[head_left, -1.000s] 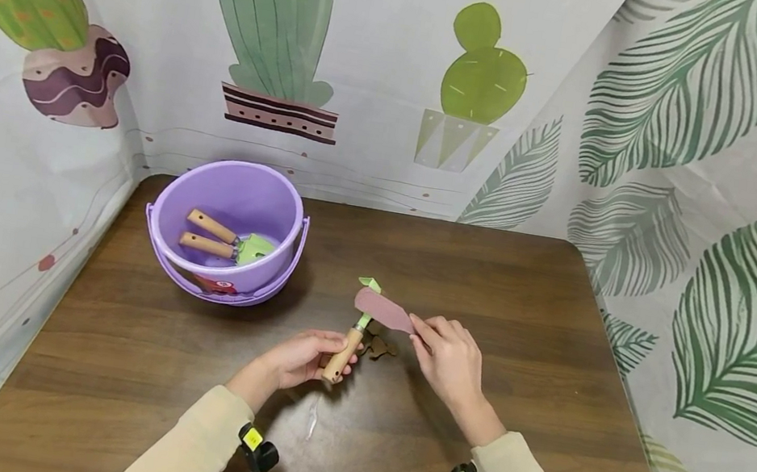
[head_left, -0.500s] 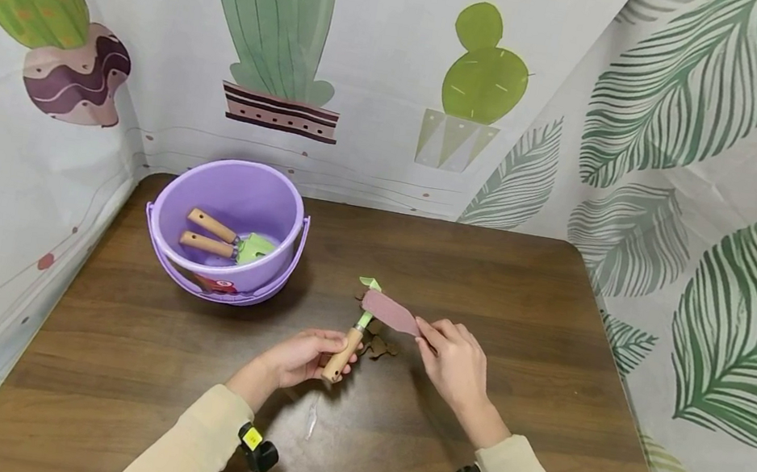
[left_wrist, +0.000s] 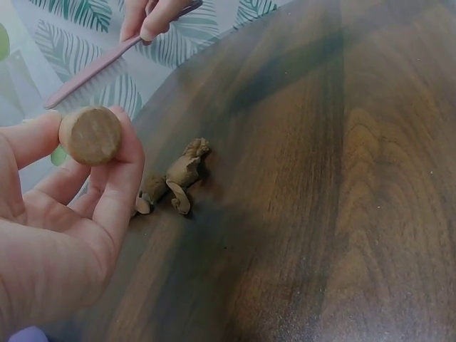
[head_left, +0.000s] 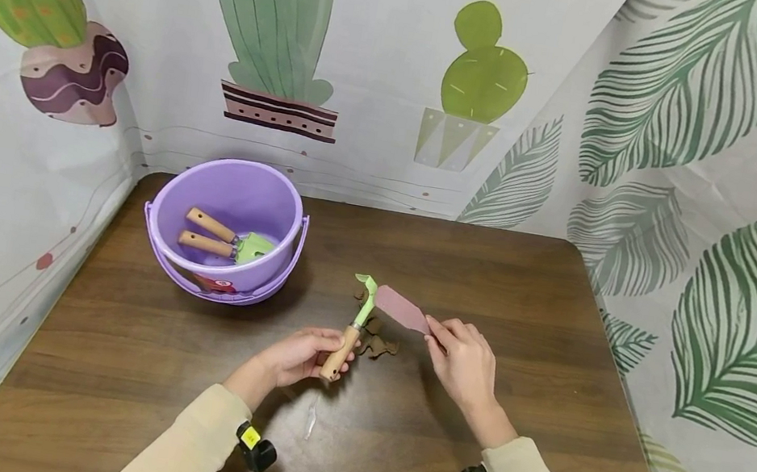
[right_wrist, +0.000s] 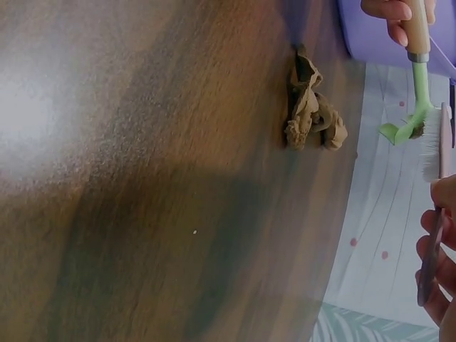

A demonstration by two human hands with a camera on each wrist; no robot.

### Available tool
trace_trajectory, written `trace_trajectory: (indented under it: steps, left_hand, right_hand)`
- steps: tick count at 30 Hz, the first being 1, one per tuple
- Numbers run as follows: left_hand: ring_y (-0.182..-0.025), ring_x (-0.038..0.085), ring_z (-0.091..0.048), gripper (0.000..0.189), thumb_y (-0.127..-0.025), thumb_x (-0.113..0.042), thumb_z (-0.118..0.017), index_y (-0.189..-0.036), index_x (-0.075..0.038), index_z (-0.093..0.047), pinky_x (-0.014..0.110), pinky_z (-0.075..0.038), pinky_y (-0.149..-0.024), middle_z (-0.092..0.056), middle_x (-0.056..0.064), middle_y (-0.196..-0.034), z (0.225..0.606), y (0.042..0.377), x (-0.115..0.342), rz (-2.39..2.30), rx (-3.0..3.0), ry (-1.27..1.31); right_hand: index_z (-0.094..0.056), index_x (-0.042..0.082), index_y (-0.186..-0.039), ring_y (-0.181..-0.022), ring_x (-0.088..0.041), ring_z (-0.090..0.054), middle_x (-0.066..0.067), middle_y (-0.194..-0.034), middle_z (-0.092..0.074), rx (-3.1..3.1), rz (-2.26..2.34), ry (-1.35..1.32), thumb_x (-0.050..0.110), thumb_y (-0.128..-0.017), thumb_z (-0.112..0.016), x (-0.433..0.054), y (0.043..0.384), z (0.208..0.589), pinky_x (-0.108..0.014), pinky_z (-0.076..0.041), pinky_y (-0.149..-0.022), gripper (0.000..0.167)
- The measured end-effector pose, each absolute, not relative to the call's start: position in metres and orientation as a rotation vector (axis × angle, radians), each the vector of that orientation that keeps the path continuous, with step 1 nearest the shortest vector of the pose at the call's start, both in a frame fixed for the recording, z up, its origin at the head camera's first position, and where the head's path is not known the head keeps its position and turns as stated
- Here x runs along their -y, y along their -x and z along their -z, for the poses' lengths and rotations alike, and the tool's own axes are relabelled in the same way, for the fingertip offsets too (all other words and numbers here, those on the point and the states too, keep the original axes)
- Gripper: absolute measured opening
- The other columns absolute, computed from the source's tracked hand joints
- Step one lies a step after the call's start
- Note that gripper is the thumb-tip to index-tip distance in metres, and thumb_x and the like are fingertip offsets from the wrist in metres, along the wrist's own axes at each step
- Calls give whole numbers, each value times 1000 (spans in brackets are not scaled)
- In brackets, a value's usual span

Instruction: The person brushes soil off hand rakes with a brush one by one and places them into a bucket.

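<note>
My left hand (head_left: 302, 355) holds a small garden tool by its wooden handle (head_left: 340, 353). Its bent, hoe-like green metal head (head_left: 366, 303) points away, raised over the table. In my right hand (head_left: 468, 364) is a pink brush (head_left: 403, 309), pinched at the handle between thumb and fingers. White bristles (right_wrist: 432, 146) face the green head in the right wrist view, close against it, where a dark bit of dirt clings. Beneath the tool lie brown, clay-like scraps (head_left: 378, 345). The left wrist view shows the handle's round butt end (left_wrist: 92, 135) between thumb and fingers.
A purple bucket (head_left: 232, 185) stands at the back left of the wooden table (head_left: 524, 290). Two wood-handled green tools (head_left: 208, 245) lie inside it. A clear sliver (head_left: 311, 420), perhaps plastic or glare, shows near the front. Printed cloth (head_left: 389, 66) hangs behind.
My right hand has drawn the brush rightward, from across the green head to its right side. The left hand with the tool has shifted slightly left.
</note>
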State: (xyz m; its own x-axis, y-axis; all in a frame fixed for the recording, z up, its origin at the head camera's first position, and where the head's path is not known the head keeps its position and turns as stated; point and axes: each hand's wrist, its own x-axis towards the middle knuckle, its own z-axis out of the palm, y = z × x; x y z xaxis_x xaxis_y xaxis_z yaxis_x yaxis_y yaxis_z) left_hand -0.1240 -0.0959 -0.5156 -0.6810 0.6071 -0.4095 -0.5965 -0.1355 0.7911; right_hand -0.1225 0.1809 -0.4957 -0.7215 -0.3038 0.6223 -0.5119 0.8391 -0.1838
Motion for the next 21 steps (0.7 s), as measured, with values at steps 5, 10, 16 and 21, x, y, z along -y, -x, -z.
trace_trajectory:
  steps: [5,10,16,21]
  left_hand:
    - [-79,12,-62,52,-94,-15,-45,-135,12,-29,28,-52,-73,-65,1,-93,516,124,94,-1908,-1327,-4]
    - [-78,12,-63,53,-93,-15,-47,-135,12,-30,28,-53,-72,-65,2,-93,516,123,92,-1909,-1322,2]
    - [-80,12,-63,54,-92,-16,-48,-135,12,-30,27,-52,-72,-65,2,-95,516,123,90,-1907,-1325,-6]
    - [-77,12,-63,53,-92,-16,-49,-134,13,-32,27,-53,-71,-65,7,-99,516,125,91,-1907,-1332,13]
  right_hand:
    - [-72,13,-102,-68,-20,-57,0,-82,-65,2384,-487,-582,16,-75,-73,-178,124,495,-35,-46,-58,27]
    - [-72,13,-103,-69,-19,-57,0,-83,-65,2386,-506,-589,17,-76,-72,-172,124,493,-34,-47,-59,27]
    - [-72,13,-102,-70,-18,-57,2,-83,-65,2416,-481,-616,17,-76,-72,-167,122,493,-32,-47,-59,26]
    - [-72,13,-103,-70,-18,-56,2,-83,-64,2447,-433,-636,18,-77,-71,-166,120,493,-32,-47,-60,27]
